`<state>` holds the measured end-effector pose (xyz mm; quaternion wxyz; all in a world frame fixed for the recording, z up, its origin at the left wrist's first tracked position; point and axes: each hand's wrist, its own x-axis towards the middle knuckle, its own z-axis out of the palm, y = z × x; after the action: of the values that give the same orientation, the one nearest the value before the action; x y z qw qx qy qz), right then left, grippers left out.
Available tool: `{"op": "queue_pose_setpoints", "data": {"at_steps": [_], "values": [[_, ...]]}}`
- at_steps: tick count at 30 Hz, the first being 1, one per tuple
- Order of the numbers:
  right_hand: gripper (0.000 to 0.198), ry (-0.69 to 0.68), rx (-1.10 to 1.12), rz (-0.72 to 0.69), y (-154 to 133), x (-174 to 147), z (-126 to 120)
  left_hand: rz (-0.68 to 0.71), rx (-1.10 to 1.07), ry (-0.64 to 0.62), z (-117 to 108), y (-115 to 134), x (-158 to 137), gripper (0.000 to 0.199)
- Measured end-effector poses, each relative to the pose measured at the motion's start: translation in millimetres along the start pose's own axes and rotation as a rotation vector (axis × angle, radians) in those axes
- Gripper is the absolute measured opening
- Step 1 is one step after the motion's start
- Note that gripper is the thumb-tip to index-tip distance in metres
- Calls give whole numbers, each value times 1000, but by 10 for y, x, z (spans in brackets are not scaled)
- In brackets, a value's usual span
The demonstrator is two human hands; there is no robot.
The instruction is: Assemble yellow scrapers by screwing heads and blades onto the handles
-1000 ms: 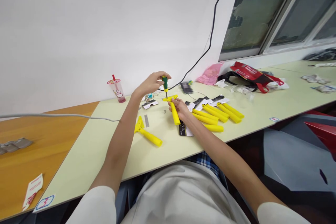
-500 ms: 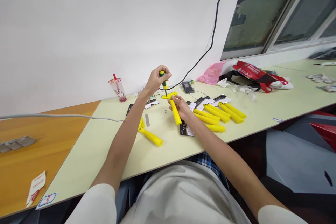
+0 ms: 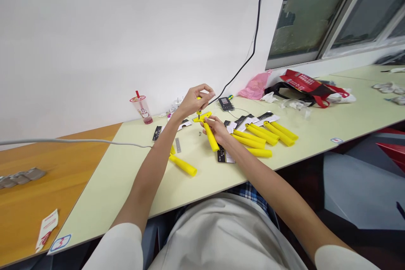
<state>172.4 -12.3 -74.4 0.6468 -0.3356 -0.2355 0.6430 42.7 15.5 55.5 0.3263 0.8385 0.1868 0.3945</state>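
Observation:
My left hand (image 3: pixel 196 100) is closed around the top of a small screwdriver (image 3: pixel 199 112), which stands upright. Its fingers cover most of the handle, and the tip meets the flat head of a yellow plastic scraper (image 3: pixel 211 138). That scraper is gripped just below its head by my right hand (image 3: pixel 216 130), its handle slanting toward me. On the table to the left lie another yellow scraper (image 3: pixel 183 165), partly behind my left forearm, and a flat metal blade (image 3: pixel 178 145). Tiny screws (image 3: pixel 200 133) sit beside the held scraper.
Several yellow scrapers (image 3: pixel 262 135) lie to the right, near black-and-white cards (image 3: pixel 246 122). A lidded plastic cup (image 3: pixel 144 109) stands by the wall. Farther back are a small black device (image 3: pixel 225 103), a pink bag (image 3: pixel 255 86) and a red bag (image 3: pixel 306 84). A black cable (image 3: pixel 257 29) hangs down.
My left hand has shifted slightly right and its fingers have turned on the screwdriver, covering more of its handle. The scraper stays in my right hand, nearly still.

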Motion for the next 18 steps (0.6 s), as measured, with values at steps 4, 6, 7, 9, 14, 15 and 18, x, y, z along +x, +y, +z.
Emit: {"op": "queue_pose_setpoints", "data": {"at_steps": [4, 6, 7, 9, 14, 15, 18], "values": [[28, 53, 8, -11, 19, 24, -23, 37, 334, 57, -175, -87, 6, 28], [29, 83, 15, -24, 19, 39, -29, -20, 568, 135, -273, -139, 0, 32], [29, 93, 18, -31, 17, 44, -30, -61, 654, 165, -318, -162, -4, 36], [28, 99, 22, -46, 8, 47, -28, -117, 755, 208, -388, -195, -12, 45], [29, 82, 24, -70, -10, 33, -28, -76, 765, 205, -471, -123, -38, 41], [30, 82, 24, -71, -11, 34, -31, -66, 741, 178, -482, -84, -45, 36], [34, 88, 28, -69, -6, 45, -40, -21, 670, 85, -522, 31, -64, 20]]}}
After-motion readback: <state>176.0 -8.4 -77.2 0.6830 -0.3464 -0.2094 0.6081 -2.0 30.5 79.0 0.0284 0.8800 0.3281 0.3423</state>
